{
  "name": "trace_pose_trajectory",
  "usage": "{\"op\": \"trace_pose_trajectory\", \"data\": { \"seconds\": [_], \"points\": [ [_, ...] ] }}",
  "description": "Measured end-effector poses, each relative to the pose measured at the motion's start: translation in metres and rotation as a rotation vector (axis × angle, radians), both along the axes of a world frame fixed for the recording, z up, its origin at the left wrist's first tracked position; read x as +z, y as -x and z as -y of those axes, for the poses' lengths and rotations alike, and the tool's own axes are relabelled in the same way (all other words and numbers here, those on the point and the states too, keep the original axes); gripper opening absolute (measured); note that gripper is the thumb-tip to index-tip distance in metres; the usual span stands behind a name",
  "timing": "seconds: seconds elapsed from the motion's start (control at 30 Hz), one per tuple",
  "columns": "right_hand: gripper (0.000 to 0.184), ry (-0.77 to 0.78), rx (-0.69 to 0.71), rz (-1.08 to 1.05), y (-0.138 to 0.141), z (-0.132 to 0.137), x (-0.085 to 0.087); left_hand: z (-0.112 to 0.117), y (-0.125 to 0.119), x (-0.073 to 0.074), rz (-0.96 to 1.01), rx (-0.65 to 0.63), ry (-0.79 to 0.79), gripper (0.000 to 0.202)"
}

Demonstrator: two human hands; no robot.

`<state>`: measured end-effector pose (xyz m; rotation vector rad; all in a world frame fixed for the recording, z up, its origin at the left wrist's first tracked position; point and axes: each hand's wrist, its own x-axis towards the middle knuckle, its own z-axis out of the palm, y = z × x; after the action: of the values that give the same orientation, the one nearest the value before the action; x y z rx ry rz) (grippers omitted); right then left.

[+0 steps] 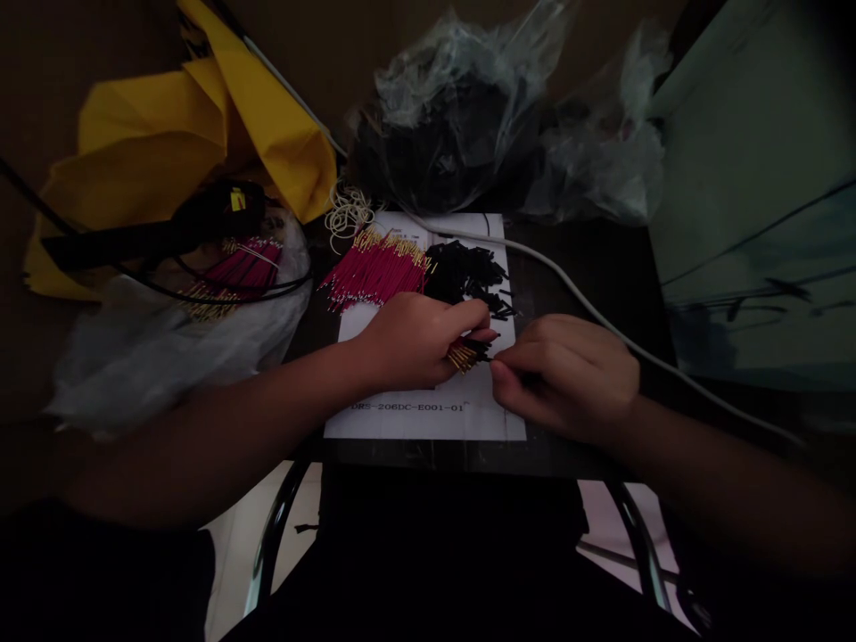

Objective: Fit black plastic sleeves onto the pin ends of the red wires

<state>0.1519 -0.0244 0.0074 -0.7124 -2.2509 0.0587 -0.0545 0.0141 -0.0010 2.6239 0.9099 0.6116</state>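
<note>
Two hands in my head view, working over a printed white sheet [428, 423]: my left hand [418, 343] is clenched on a small bundle of gold-tipped red wires [465, 355], which sticks out past its fingertips, and my right hand [568, 379] has its fingertips [508, 361] pinched in right at the bundle's black end, though I can't tell whether they grip anything. Just beyond them on the sheet lie a pile of red wires [374, 267] and a heap of small black pieces [468, 272], with a white cable [568, 299] running past the right hand.
</note>
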Motion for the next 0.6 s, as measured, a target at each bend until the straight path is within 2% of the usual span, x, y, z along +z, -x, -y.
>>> {"op": "trace_pose_trajectory", "data": {
  "seconds": [0.13,0.37,0.6],
  "points": [
    [0.011,0.015,0.000,0.025,0.0006,-0.0009,-0.0029,0.0003,0.0005,0.0006,-0.017,-0.002,-0.024,0.020],
    [0.012,0.191,0.002,-0.048,0.0024,-0.0049,-0.0020,-0.0001,0.0012,0.0015,-0.046,0.003,-0.030,0.020],
    [0.019,0.326,0.012,-0.169,0.0030,-0.0082,-0.0072,0.0005,0.0017,0.0025,-0.109,0.031,-0.118,0.020]
  ]
}}
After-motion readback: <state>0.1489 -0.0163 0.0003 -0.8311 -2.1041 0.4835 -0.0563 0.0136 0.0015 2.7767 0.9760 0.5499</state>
